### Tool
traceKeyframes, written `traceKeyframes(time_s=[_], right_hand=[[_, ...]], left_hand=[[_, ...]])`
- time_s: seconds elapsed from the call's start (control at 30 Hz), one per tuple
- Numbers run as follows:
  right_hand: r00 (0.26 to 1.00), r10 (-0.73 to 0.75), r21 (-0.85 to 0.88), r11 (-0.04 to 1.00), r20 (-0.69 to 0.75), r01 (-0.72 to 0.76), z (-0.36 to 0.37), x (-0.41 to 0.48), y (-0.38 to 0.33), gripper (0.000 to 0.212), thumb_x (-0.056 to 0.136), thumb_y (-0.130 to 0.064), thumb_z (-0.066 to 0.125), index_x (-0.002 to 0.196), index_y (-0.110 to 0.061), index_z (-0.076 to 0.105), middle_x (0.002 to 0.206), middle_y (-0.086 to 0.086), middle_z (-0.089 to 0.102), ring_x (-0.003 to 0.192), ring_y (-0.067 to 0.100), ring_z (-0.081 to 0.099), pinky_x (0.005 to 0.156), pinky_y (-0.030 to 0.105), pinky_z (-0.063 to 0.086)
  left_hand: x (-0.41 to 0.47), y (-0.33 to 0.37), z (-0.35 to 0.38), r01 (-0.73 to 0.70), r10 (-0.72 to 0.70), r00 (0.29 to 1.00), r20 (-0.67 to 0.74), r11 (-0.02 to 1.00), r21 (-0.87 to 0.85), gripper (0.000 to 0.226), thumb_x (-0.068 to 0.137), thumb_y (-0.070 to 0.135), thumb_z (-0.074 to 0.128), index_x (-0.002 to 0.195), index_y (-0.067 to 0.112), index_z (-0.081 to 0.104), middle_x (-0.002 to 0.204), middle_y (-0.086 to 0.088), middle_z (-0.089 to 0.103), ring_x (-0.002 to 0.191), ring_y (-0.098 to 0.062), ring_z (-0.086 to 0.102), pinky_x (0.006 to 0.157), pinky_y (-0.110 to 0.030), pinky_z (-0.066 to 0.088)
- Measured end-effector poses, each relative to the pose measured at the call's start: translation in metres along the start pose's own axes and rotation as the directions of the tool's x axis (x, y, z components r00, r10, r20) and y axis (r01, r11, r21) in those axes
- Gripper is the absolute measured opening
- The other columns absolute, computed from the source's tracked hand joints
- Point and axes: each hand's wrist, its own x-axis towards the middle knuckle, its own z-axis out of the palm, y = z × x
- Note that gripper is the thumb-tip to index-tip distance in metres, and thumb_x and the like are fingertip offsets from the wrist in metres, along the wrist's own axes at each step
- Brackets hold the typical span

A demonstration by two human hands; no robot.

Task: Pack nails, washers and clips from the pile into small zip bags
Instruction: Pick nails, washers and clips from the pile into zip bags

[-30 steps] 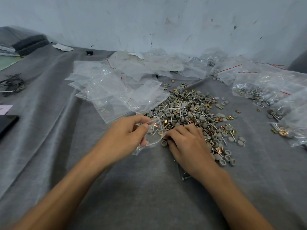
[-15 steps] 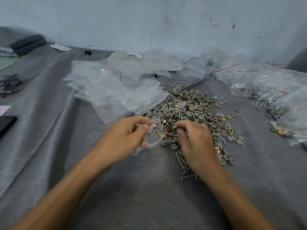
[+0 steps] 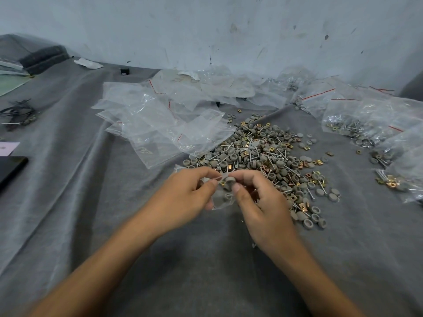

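Pinching with fingertips, your left hand (image 3: 185, 193) and right hand (image 3: 258, 202) hold a small clear zip bag (image 3: 223, 197) just beside the pile of grey washers, nails and brass clips (image 3: 258, 154). Print on the empty clear bags (image 3: 160, 124) is too blurred to read.

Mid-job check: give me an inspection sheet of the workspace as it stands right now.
Surface: wrinkled grey cloth.
Job's things: pile of nails, washers and clips at centre; empty zip bags behind it to the left; filled bags at right; small bag between the hands.
Clutter: black flat object and pink slip at the left edge; white scrap and small black block near the wall.
Hands: left hand pinches the small bag; right hand pinches grey washers at its mouth.
Cables: dark tangle at far left, maybe wires; cannot tell.
Surroundings: scuffed pale wall; folded dark cloth at far left.
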Motion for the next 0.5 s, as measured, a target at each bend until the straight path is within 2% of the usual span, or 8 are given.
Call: traceKeyframes(time_s=[0.1, 0.23, 0.4, 0.5], right_hand=[[1.0, -0.006, -0.03, 1.0, -0.024, 0.006, -0.001, 0.001, -0.001, 0.018, 0.1, -0.026, 0.06, 0.114, -0.036, 0.066, 0.104, -0.015, 0.069, 0.102, 0.011, 0.065, 0.083, 0.037, 0.055], [0.996, -0.083, -0.162, 0.984, -0.034, 0.077, -0.004, 0.003, -0.002, 0.012, 0.096, -0.027, 0.067, 0.107, -0.03, 0.069, 0.1, -0.019, 0.063, 0.094, 0.006, 0.061, 0.078, 0.017, 0.045], [0.991, -0.018, -0.204, 0.979, -0.131, -0.009, -0.022, 0.012, 0.004, 0.01, 0.097, -0.026, 0.064, 0.105, -0.026, 0.071, 0.098, -0.016, 0.064, 0.089, 0.004, 0.061, 0.076, 0.028, 0.053], [0.999, -0.019, -0.346, 0.938, -0.045, 0.002, -0.031, 0.014, 0.009, 0.013, 0.097, -0.025, 0.063, 0.107, -0.027, 0.072, 0.1, -0.016, 0.066, 0.094, 0.001, 0.059, 0.083, 0.029, 0.051]], left_hand=[[0.0, -0.001, -0.001, 0.006, -0.006, 1.0, -0.002, 1.0, -0.006, 0.018, 0.104, 0.029, 0.052, 0.114, 0.035, 0.066, 0.065, 0.007, 0.072, 0.058, 0.001, 0.062, 0.057, -0.023, 0.045], [0.001, -0.001, -0.001, 0.012, -0.012, 1.0, -0.004, 1.0, -0.018, 0.019, 0.104, 0.028, 0.052, 0.116, 0.034, 0.066, 0.063, 0.007, 0.071, 0.055, 0.004, 0.06, 0.054, -0.016, 0.039], [0.002, -0.002, -0.013, 0.045, -0.051, 0.998, -0.046, 0.991, -0.129, 0.019, 0.105, 0.025, 0.051, 0.109, 0.035, 0.067, 0.061, 0.004, 0.069, 0.044, 0.0, 0.049, 0.048, -0.015, 0.038], [0.003, -0.004, -0.021, 0.06, -0.074, 0.993, -0.088, 0.987, -0.148, 0.019, 0.104, 0.025, 0.051, 0.109, 0.034, 0.068, 0.06, 0.005, 0.068, 0.042, -0.002, 0.043, 0.045, -0.015, 0.036]])
